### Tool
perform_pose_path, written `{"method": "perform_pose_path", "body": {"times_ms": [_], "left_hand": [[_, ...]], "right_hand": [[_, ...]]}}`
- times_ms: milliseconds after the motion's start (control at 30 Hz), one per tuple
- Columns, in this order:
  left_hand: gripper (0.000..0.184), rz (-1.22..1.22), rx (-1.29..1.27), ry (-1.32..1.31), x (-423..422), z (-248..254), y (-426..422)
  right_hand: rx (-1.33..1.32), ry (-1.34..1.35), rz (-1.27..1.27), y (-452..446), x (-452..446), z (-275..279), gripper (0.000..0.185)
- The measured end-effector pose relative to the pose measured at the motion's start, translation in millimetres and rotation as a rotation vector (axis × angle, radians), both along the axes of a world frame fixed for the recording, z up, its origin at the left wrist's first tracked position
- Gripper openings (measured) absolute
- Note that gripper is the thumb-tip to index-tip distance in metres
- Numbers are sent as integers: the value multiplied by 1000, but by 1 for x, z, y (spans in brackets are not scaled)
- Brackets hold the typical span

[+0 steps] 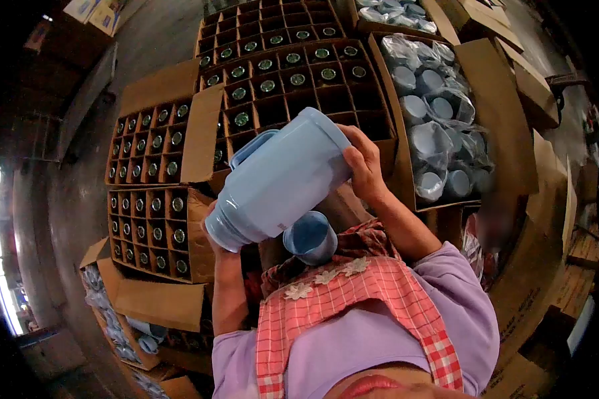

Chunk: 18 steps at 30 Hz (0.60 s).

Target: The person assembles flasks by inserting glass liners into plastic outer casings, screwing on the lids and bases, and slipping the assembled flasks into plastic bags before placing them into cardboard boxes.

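A light-blue thermos jug (pixel 283 176) with a side handle lies tilted across both my hands, above my lap. My left hand (pixel 214 229) wraps around its narrower, ringed neck end at the lower left; most of those fingers are hidden behind it. At the upper right, my right hand (pixel 365 159) grips the wide base end with its fingers over the rim. Just below the jug, a blue cup (pixel 311 238) rests at my lap, its mouth facing up towards me.
Partitioned cartons (pixel 299 106) ahead and at the left (pixel 150 149) hold several round, shiny glass tops. At the right, an open carton (pixel 406 126) contains blue parts in clear plastic bags. Another open carton (pixel 160 302) stands low at the left. Cardboard flaps stick out around me.
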<state>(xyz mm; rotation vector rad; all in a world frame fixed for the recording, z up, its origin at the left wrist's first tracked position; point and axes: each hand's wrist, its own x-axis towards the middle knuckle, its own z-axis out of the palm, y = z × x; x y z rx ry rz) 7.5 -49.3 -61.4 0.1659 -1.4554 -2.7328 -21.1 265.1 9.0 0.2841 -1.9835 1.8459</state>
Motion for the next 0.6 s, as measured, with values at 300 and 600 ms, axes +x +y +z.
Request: {"method": "perform_pose_path", "body": {"times_ms": [300, 600], "left_hand": [[20, 150, -483, 160, 7, 18, 6], [21, -49, -315, 53, -5, 17, 17]], "right_hand": [[-119, -258, 33, 10, 5, 14, 31], [-312, -368, 329, 27, -10, 25, 32]]}}
